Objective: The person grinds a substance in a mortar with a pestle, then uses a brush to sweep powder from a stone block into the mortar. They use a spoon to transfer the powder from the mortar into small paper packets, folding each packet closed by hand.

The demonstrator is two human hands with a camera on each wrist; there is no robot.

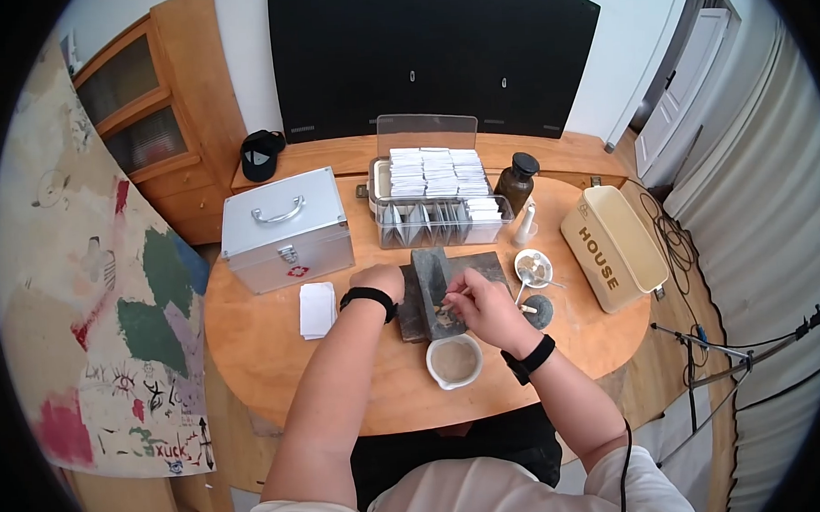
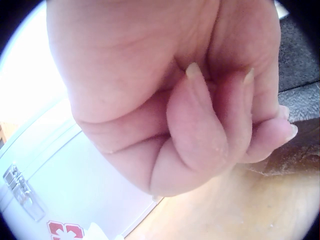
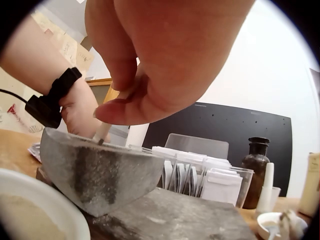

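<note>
My right hand (image 1: pixel 487 309) is over the near end of a grey, boat-shaped stone trough (image 1: pixel 432 269), pinching a slim pale stick (image 3: pixel 104 131) that points down into it. Brownish bits lie in the trough by the stick's tip. At the trough's left side is my left hand (image 1: pixel 379 281), its fingers (image 2: pixel 197 135) curled in toward the palm with no object showing between them. The trough sits on a dark slab (image 1: pixel 486 269). Just in front of it stands a white bowl (image 1: pixel 432 372) with beige powder.
Behind the slab is a clear box (image 1: pixel 440 220) of white packets. A silver case (image 1: pixel 285 225) and white papers (image 1: pixel 317 310) are on the left. Rightward are a brown bottle (image 1: pixel 516 184), a small white dish (image 1: pixel 549 266), a round grey stone (image 1: pixel 543 316) and a cream HOUSE bin (image 1: pixel 611 256).
</note>
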